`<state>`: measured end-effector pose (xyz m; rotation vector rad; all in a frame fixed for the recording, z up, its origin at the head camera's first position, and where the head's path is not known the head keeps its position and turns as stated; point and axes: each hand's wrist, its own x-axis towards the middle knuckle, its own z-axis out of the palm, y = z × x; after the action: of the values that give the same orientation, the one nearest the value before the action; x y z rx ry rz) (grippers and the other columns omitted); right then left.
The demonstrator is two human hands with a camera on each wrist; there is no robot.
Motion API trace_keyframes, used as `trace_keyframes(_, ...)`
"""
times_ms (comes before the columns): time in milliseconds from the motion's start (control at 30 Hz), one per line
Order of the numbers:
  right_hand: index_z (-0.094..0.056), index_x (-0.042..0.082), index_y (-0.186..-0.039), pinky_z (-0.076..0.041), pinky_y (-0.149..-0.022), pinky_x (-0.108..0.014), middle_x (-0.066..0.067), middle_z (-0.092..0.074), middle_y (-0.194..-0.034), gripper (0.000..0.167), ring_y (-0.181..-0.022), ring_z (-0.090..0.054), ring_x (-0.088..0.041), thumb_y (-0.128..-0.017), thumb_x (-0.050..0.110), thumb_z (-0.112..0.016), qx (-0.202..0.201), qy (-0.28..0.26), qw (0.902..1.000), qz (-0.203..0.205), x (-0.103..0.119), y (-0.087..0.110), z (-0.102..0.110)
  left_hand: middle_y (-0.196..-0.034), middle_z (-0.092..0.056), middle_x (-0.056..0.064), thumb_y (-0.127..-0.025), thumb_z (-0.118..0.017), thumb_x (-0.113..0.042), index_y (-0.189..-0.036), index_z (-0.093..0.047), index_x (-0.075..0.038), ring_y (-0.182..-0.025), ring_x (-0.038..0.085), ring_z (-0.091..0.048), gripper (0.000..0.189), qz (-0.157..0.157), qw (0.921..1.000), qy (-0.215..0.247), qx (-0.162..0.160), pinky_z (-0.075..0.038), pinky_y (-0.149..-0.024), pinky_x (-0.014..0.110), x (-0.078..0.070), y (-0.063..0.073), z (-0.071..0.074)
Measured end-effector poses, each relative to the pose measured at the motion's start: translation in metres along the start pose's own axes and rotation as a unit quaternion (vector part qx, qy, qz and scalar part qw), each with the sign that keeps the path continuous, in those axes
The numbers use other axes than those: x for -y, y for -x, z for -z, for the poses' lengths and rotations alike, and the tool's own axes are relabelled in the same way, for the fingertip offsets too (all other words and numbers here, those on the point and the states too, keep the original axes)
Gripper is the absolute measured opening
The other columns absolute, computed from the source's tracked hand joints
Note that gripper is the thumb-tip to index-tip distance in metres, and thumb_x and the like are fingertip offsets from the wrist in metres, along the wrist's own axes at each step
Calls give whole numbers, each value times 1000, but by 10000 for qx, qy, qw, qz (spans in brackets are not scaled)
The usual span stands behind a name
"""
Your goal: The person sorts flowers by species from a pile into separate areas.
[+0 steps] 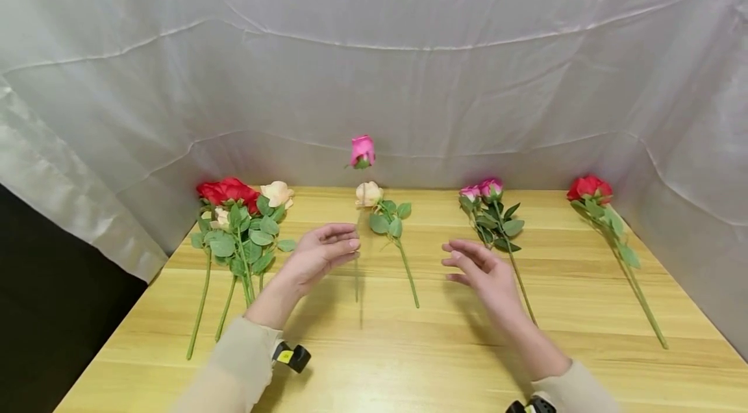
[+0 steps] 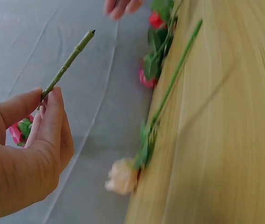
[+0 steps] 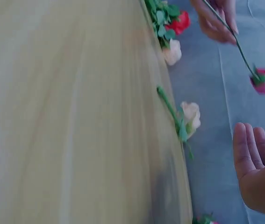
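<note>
Left hand [image 1: 320,256] pinches the stem of 1 pink rose [image 1: 362,150], thumb against fingertips, bloom up, held above the tabletop [image 1: 444,361]. Right hand [image 1: 485,276] holds nothing, fingers loosely spread, near the 2 pink blooms [image 1: 491,190].

Risks (my judgement): fingertip-only hold on a thin stem, so a loosening pinch could let the top-heavy bloom spin or tip. If lowered where it is, the stem could catch the leaves of the middle cream rose [image 1: 380,223]. Right forearm dropping could nudge the pink blooms' stem; can't tell if they touch.

Containers: none seen. Red and cream bunch [image 1: 251,247] at left and red rose [image 1: 590,188] at far right lie straight on the tabletop.
</note>
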<state>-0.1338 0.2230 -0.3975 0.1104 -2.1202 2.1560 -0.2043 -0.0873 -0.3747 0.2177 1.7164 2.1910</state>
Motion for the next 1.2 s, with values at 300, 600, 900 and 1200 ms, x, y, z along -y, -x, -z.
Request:
trace_keyframes(300,-59,-2,-139,-61,-96,-37,-22,-63,-138,46,-110,-70,-20,-102,24,-70,48,-359,9991,-235,10,-16,-24,-121,-62,13,-98,-63,8,-140,-51,12,-109,23,-67,44,119,9982,37,585,-58,-101,36,8,-10,-52)
trace_keyframes(600,-53,-6,-144,-57,-103,-36,-13,-68,-133,46,-114,-70,-23,-103,13,-67,-152,-1172,9904,-711,16,-32,-25,-121,-64,20,-98,-65,8,-138,-51,15,-104,23,-69,43,298,9943,39,1024,-60,-100,37,16,-13,-83)
trace_keyframes(900,-52,-8,-142,-59,-99,-32,-1,-77,-111,47,-100,-71,-13,-102,10,-68,-270,-1454,9868,-660,16,-33,-22,-105,-68,9,-97,-66,8,-130,-58,13,-96,18,-70,35,369,9926,-34,1157,-61,-97,38,28,-12,-93)
trace_keyframes(1200,-53,-8,-141,-62,-92,-30,0,-76,-106,46,-95,-72,-12,-101,8,-69,-280,-1311,9889,-642,17,-30,-22,-112,-68,15,-96,-68,6,-130,-59,12,-97,18,-70,35,329,9932,-165,1103,-61,-97,39,36,-12,-93)
